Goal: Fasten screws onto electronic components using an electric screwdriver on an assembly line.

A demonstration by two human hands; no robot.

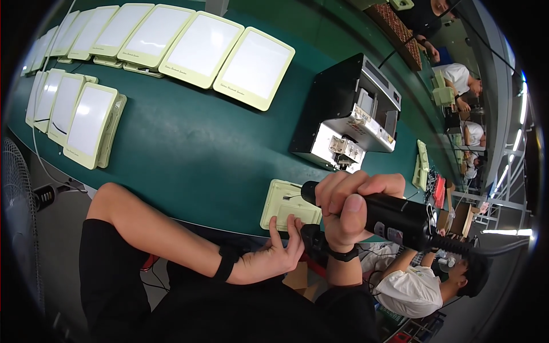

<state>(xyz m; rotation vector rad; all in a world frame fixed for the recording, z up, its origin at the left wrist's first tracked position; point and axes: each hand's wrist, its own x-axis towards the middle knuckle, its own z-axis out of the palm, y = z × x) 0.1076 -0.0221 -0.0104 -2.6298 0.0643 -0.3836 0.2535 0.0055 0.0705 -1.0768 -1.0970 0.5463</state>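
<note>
My right hand [346, 210] is closed around a black electric screwdriver [394, 219], held sideways with its dark nose pointing left over a pale green plastic housing [280, 198]. This housing lies at the table's near edge, with a short dark wire in it; the screwdriver's nose and my right hand hide part of its right side. My left hand [280, 251] reaches to the housing's near edge, its fingers stretched and apart, the tips touching the plastic. Behind the housing stands a black and silver machine [351, 117] with a metal mechanism on its front.
Pale green framed white panels [255, 67] stretch in a row along the table's far left. A shorter group of panels [91, 126] lies nearer. A grey cable [503, 248] leads right from the screwdriver. A fan [20, 223] stands at left; a co-worker [412, 288] sits at right.
</note>
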